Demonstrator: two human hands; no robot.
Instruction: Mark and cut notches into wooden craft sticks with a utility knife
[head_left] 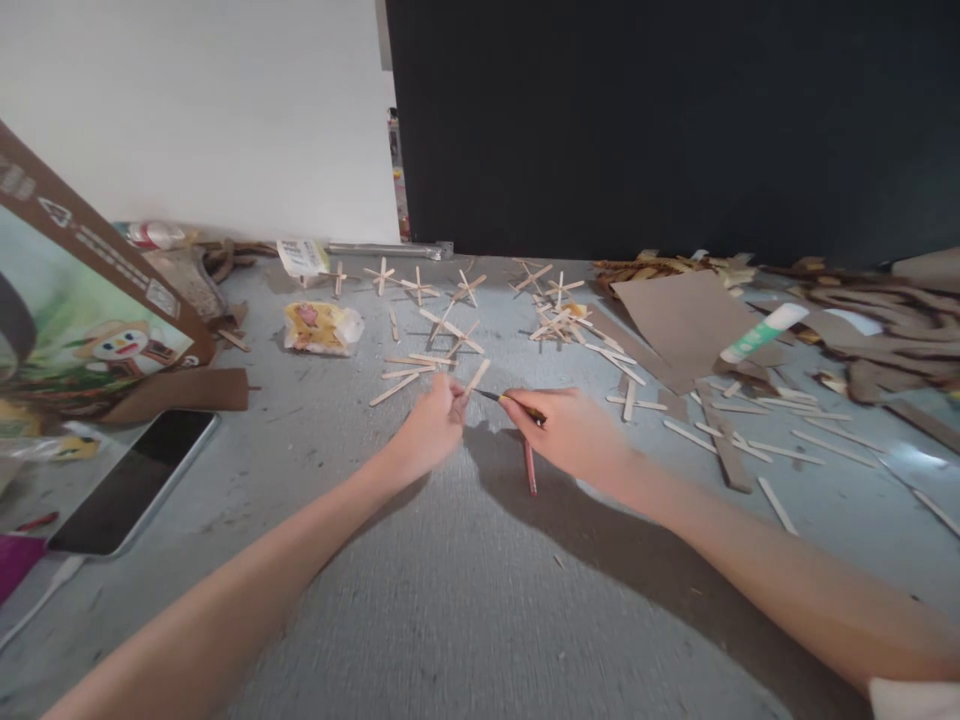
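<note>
My left hand [433, 424] is closed in a pinch on a wooden craft stick [475, 378] that points up and to the right. My right hand [574, 430] grips a thin paintbrush [528, 440] with a red handle; its dark tip reaches left, close to the stick. Both hands hover over a grey table [465, 580]. Behind them lie several loose sticks [409, 372] and several stick crosses [465, 288].
A phone [131, 480] lies at the left beside a printed cardboard box [82, 320]. A yellow packet [322, 328] sits at the back left. Brown card pieces [690, 315], a glue stick [761, 332] and more sticks cover the right side. A dark wall stands behind.
</note>
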